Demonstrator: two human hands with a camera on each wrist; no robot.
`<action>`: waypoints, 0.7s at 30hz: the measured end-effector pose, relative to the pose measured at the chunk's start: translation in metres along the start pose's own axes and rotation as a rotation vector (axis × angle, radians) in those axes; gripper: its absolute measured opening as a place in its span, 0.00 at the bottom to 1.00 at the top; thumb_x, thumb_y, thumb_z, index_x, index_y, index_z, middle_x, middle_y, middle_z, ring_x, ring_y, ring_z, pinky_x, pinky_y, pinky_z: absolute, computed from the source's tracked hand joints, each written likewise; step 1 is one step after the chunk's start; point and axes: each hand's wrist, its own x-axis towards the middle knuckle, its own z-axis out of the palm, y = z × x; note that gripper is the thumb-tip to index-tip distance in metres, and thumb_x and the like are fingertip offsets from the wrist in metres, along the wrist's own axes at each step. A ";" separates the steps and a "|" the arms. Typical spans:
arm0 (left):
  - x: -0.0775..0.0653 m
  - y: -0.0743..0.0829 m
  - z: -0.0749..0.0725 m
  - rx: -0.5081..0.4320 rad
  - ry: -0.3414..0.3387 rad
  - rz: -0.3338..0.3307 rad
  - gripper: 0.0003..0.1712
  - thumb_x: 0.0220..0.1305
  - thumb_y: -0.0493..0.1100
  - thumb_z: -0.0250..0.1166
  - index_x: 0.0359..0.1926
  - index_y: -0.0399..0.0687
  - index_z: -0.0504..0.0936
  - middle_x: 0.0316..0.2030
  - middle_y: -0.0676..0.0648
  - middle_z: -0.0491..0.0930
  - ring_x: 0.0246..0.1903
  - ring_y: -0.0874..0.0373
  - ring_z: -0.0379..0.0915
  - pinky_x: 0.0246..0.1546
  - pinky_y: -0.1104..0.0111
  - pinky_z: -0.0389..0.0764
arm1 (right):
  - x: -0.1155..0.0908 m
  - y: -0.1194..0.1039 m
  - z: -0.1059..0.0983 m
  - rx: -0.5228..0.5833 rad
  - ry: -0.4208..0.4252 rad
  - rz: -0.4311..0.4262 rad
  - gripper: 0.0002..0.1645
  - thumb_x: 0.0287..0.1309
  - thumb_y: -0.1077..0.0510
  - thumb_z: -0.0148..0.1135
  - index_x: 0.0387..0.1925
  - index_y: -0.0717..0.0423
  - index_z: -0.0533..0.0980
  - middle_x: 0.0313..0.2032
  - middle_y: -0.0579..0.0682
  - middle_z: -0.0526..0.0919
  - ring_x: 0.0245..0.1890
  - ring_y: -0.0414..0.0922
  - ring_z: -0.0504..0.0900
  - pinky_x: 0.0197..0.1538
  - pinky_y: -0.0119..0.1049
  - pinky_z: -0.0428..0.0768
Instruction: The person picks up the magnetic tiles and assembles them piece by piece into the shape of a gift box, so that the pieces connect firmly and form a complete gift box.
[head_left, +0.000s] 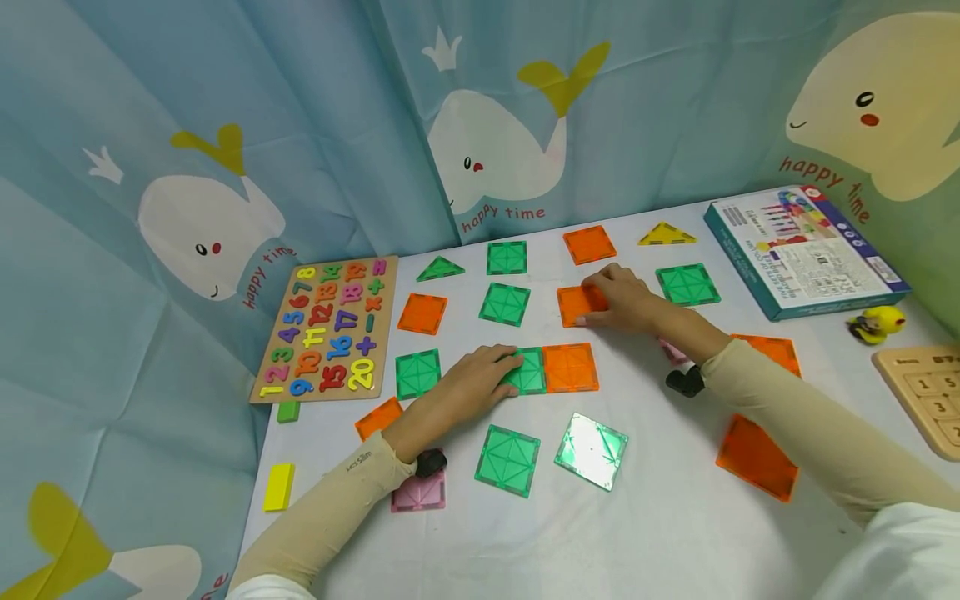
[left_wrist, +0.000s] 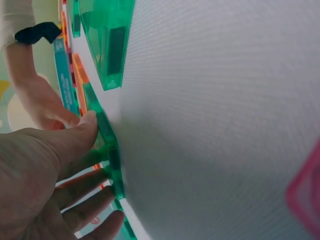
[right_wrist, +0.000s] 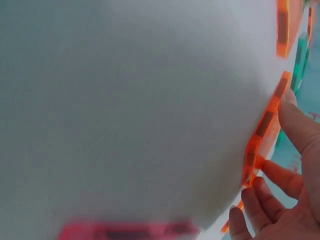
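Note:
Near the middle of the table, my left hand (head_left: 474, 385) spans a green square magnetic tile (head_left: 531, 371), thumb on one edge and fingers on the other. That tile lies edge to edge with an orange square tile (head_left: 572, 367). Farther back and to the right, my right hand (head_left: 624, 302) holds another orange square tile (head_left: 572, 307) between thumb and fingers. In the right wrist view, the held orange tile (right_wrist: 267, 120) is seen edge-on, thumb at its upper end and fingertips at its lower end. The left wrist view shows the green tile (left_wrist: 111, 150) beside the thumb and fingertips.
Several green tiles (head_left: 507, 461), orange tiles (head_left: 422, 313) and a yellow triangle (head_left: 666, 234) lie around the hands. A number board (head_left: 322, 329) is at left, with a yellow block (head_left: 279, 487) below it. At right are a box (head_left: 806, 250), a yellow figurine (head_left: 876, 323) and a wooden board (head_left: 922, 392).

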 end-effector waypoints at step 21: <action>0.001 -0.002 0.000 -0.015 -0.014 -0.010 0.34 0.79 0.54 0.60 0.78 0.46 0.69 0.78 0.43 0.65 0.74 0.46 0.66 0.73 0.53 0.71 | -0.032 -0.054 0.035 -0.211 0.017 -0.114 0.37 0.71 0.47 0.68 0.73 0.63 0.72 0.69 0.71 0.69 0.69 0.69 0.69 0.67 0.68 0.70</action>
